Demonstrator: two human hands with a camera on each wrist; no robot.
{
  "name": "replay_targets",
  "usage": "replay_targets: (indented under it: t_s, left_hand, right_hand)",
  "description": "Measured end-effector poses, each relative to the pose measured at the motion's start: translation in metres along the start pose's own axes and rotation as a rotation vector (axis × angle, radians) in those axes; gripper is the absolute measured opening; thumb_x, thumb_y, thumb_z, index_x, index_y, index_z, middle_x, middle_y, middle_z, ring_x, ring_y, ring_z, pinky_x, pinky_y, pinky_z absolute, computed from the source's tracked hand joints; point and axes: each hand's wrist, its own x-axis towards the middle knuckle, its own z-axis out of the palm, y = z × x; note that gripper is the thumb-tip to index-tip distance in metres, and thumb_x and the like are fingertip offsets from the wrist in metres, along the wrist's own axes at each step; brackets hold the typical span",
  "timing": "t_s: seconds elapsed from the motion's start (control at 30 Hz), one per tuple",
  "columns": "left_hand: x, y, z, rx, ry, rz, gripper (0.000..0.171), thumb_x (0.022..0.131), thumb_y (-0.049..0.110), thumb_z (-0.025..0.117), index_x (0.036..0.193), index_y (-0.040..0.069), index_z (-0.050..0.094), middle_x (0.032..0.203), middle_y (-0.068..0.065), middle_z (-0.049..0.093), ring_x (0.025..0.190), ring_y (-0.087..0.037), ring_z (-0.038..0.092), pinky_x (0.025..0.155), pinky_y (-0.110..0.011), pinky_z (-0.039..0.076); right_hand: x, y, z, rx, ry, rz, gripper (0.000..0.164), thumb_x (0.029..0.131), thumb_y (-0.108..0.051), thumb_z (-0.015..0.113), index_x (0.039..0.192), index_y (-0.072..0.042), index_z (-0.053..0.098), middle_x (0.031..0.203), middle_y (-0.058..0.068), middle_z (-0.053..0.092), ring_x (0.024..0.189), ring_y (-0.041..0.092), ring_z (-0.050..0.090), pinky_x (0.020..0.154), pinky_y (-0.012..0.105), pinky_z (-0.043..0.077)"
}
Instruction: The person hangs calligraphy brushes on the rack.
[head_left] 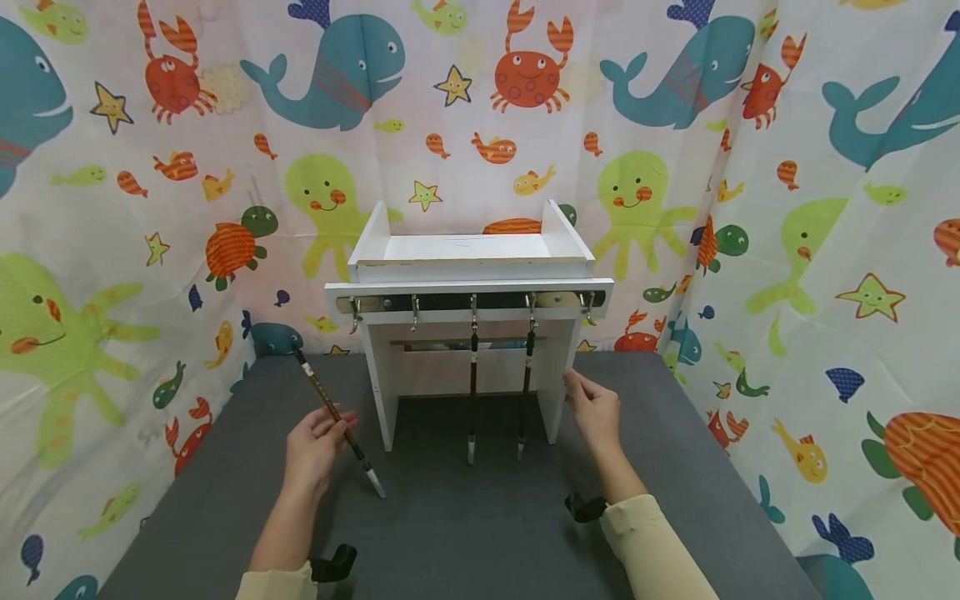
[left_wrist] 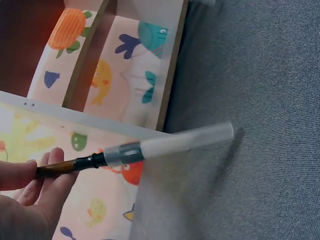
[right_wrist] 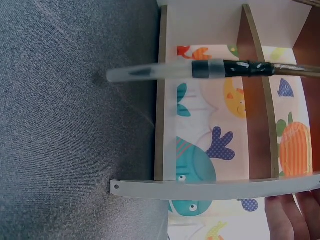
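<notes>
My left hand (head_left: pixel 315 450) pinches a capped calligraphy brush (head_left: pixel 330 403) by its brown shaft, between thumb and fingers. The brush slants down to the right, and its clear cap (left_wrist: pixel 187 142) covers the tip. It is to the left of a white wooden shelf (head_left: pixel 472 271) with a row of metal hooks. Two similar brushes hang upright from hooks, one in the middle (head_left: pixel 473 383) and one farther right (head_left: pixel 527 383). At the shelf's right side panel (head_left: pixel 558 400), my right hand (head_left: pixel 598 417) touches the outer side with its fingertips; its thumb is outside the right wrist view.
The shelf stands on a grey cloth-covered table (head_left: pixel 450 533). A curtain (head_left: pixel 450 125) printed with sea animals hangs behind and along both sides. Bare hooks remain at the left (head_left: pixel 415 312) and at the far right (head_left: pixel 587 308) of the rail.
</notes>
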Motion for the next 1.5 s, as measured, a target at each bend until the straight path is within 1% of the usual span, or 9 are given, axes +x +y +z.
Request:
replay_targets:
  t_s: [0.17,0.3,0.4,0.57,0.7,0.87,1.1,1.27,1.5]
  left_hand:
    - [-0.008,0.007,0.0,0.005,-0.005,0.054,0.03,0.097,0.014,0.055,0.126,0.008,0.058,0.118,-0.008,0.067,0.105,-0.014,0.066,0.085,-0.022,0.055]
    - [-0.02,0.02,0.001,-0.023,-0.01,0.121,0.03,0.096,0.013,0.056,0.125,0.006,0.058,0.117,-0.009,0.068,0.104,-0.016,0.067,0.087,-0.024,0.054]
    - [-0.028,0.03,0.001,-0.011,0.004,0.164,0.03,0.095,0.014,0.058,0.124,0.006,0.06,0.118,-0.012,0.067,0.105,-0.018,0.066,0.086,-0.023,0.054]
    - [-0.038,0.039,0.002,0.103,0.021,0.232,0.03,0.094,0.021,0.06,0.122,0.011,0.062,0.117,-0.01,0.068,0.102,-0.015,0.068,0.084,-0.018,0.054]
    - [-0.049,0.047,0.005,0.191,0.005,0.287,0.03,0.092,0.026,0.061,0.12,0.017,0.064,0.114,-0.003,0.07,0.101,-0.015,0.068,0.083,-0.016,0.053]
    - [-0.06,0.057,0.013,0.215,-0.047,0.352,0.029,0.092,0.026,0.062,0.12,0.019,0.064,0.113,-0.002,0.07,0.101,-0.017,0.068,0.082,-0.016,0.053]
    - [-0.068,0.063,0.024,0.23,-0.13,0.413,0.031,0.092,0.025,0.062,0.121,0.014,0.064,0.113,-0.002,0.07,0.1,-0.013,0.068,0.085,-0.017,0.053]
    - [-0.074,0.063,0.035,0.188,-0.21,0.437,0.027,0.093,0.02,0.061,0.12,0.02,0.064,0.112,-0.003,0.07,0.098,-0.013,0.069,0.086,-0.022,0.054]
    - [-0.083,0.064,0.053,0.223,-0.309,0.435,0.028,0.093,0.017,0.06,0.119,0.027,0.063,0.107,0.004,0.072,0.097,-0.013,0.069,0.084,-0.026,0.056]
  right_hand:
    - [0.0,0.0,0.0,-0.003,0.004,0.002,0.054,0.084,-0.056,0.062,0.117,-0.014,0.069,0.117,0.009,0.068,0.1,0.023,0.068,0.078,0.031,0.057]
    - [0.0,0.0,0.001,0.002,0.011,-0.008,0.053,0.084,-0.054,0.063,0.116,-0.013,0.069,0.115,0.008,0.069,0.099,0.022,0.068,0.077,0.03,0.057]
    - [0.001,0.001,0.001,0.003,0.013,-0.007,0.053,0.084,-0.055,0.063,0.116,-0.013,0.07,0.115,0.008,0.069,0.099,0.021,0.068,0.077,0.029,0.057]
    - [0.0,0.001,0.001,-0.002,0.01,-0.001,0.052,0.084,-0.055,0.062,0.117,-0.015,0.069,0.116,0.008,0.068,0.1,0.023,0.068,0.078,0.029,0.057]
    - [0.0,0.001,0.0,-0.001,0.01,-0.005,0.051,0.085,-0.054,0.062,0.117,-0.015,0.069,0.116,0.009,0.068,0.1,0.024,0.068,0.078,0.03,0.057]
    - [0.001,0.002,0.001,0.008,0.017,-0.012,0.053,0.084,-0.054,0.063,0.116,-0.012,0.07,0.115,0.009,0.069,0.099,0.023,0.068,0.075,0.027,0.057]
    - [0.001,0.003,0.002,0.015,0.02,-0.022,0.054,0.085,-0.054,0.062,0.116,-0.011,0.07,0.115,0.01,0.069,0.1,0.023,0.068,0.077,0.03,0.057]
    - [0.001,0.004,0.002,0.003,0.023,-0.017,0.054,0.084,-0.055,0.062,0.116,-0.013,0.07,0.115,0.009,0.069,0.099,0.023,0.068,0.076,0.03,0.057]
    - [0.001,0.004,0.002,0.01,0.024,-0.015,0.053,0.085,-0.054,0.062,0.117,-0.013,0.069,0.116,0.008,0.068,0.099,0.022,0.068,0.076,0.028,0.057]
